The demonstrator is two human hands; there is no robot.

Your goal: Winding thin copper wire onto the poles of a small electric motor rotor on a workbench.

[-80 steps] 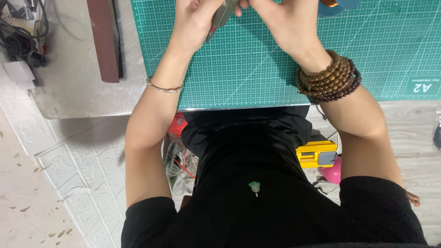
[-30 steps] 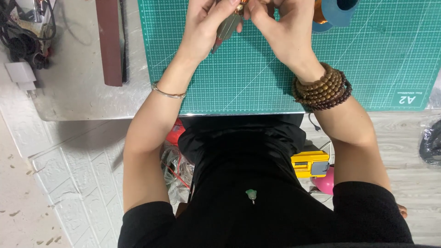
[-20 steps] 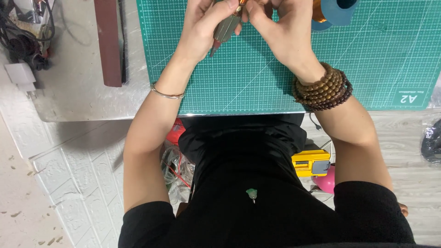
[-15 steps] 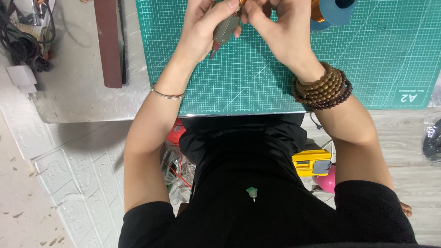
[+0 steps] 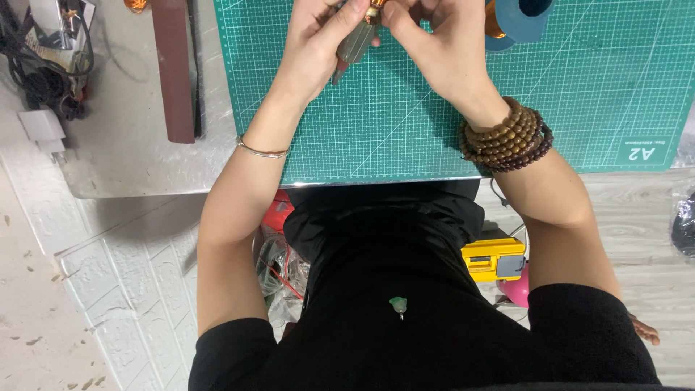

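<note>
A small grey-green tool (image 5: 355, 45), probably pliers by its tapering handles, is gripped in the left hand (image 5: 318, 40) at the far edge of the surface, over the green cutting mat (image 5: 405, 123). Its upper end meets a small orange-brown piece (image 5: 375, 7) that is pinched between the fingertips of the right hand (image 5: 441, 43); the piece is cut off by the top of the view, so its kind cannot be told. Both hands are closed, the left around the tool, the right on the small piece.

The step in hand is judged to be fine work on that piece with the tool's tip, held clear of the mat. A steady pinch from the right hand and a small, controlled squeeze or twist from the left would be called for.

Both forearms are stretched forward from the body and converge at the far edge, wrists raised off the mat. A thin bangle (image 5: 262, 151) is worn on the left wrist and wound brown beads (image 5: 507, 136) on the right. A blue roll (image 5: 517, 22) lies just beside the right hand, and a dark brown bar (image 5: 174, 69) rests near the left edge of the surface.
</note>
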